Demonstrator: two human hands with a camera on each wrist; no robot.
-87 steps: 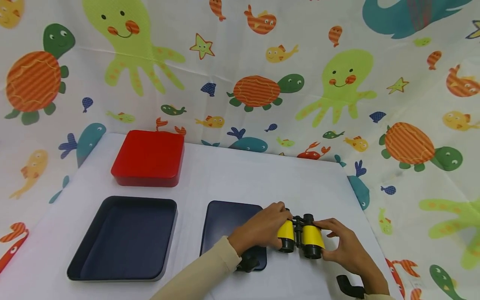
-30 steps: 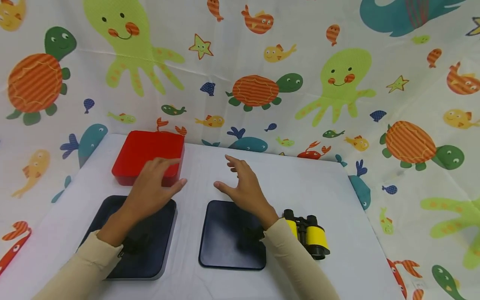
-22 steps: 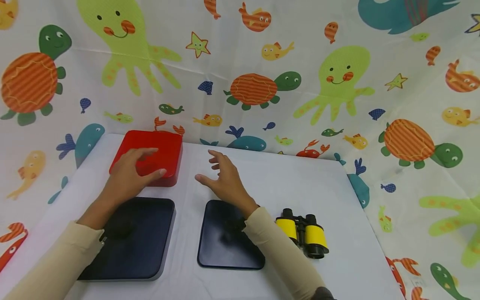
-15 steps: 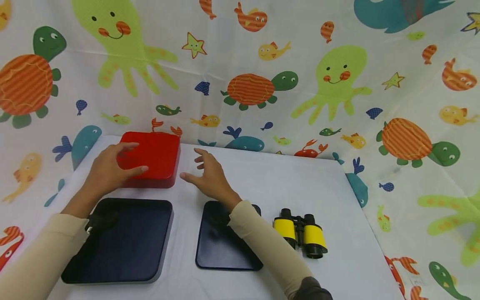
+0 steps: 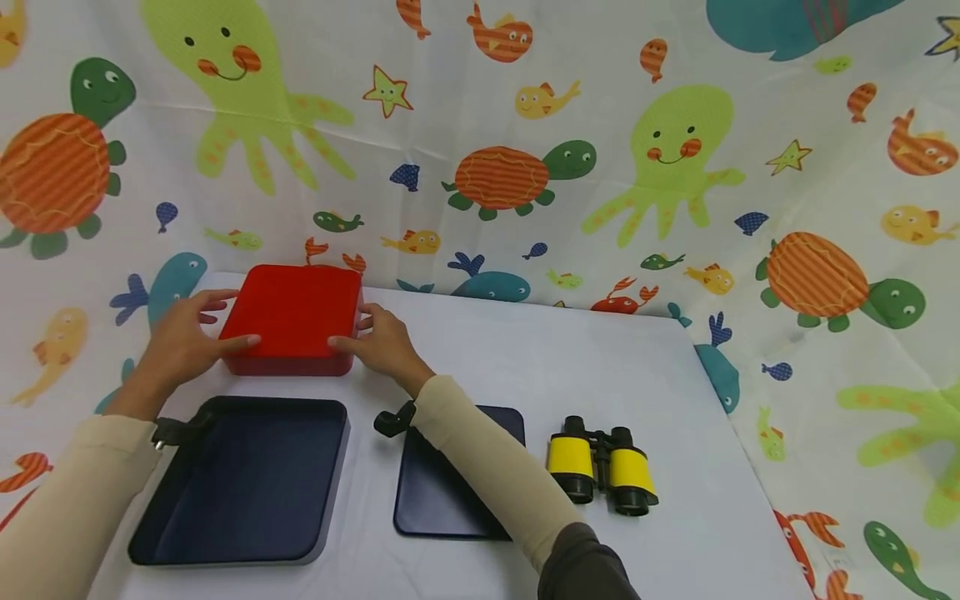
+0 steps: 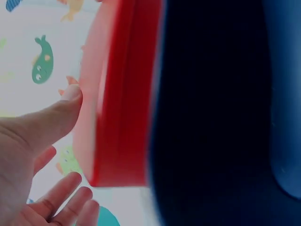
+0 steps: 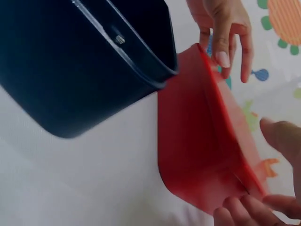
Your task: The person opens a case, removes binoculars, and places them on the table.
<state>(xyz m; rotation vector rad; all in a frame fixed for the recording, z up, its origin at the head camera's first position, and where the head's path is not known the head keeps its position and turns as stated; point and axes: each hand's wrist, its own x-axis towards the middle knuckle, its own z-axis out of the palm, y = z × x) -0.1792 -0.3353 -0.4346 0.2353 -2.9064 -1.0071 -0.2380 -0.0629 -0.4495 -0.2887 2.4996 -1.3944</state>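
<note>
A red lidded box (image 5: pixel 296 312) sits at the back left of the white table. My left hand (image 5: pixel 180 346) is at its left side, thumb over the lid's front corner; in the left wrist view its fingers (image 6: pixel 56 207) are fairly straight and beside the box. On the opposite side is my right hand (image 5: pixel 386 346), its thumb by the front right corner. The right wrist view shows its fingertips (image 7: pixel 249 212) at the box's end wall, and its thumb apart from the lid. Neither hand has closed round the box.
In front of the red box stands an open navy tray (image 5: pixel 337 467). A flat navy lid (image 5: pixel 442 492) lies to its right, partly under my right forearm. Yellow-and-black binoculars (image 5: pixel 630 471) stand farther right. A sea-animal printed cloth (image 5: pixel 450 83) hangs behind the table.
Both hands left the binoculars, which stay on the table at the right, and moved left across the table to either side of the red box. The box has not visibly moved.
</note>
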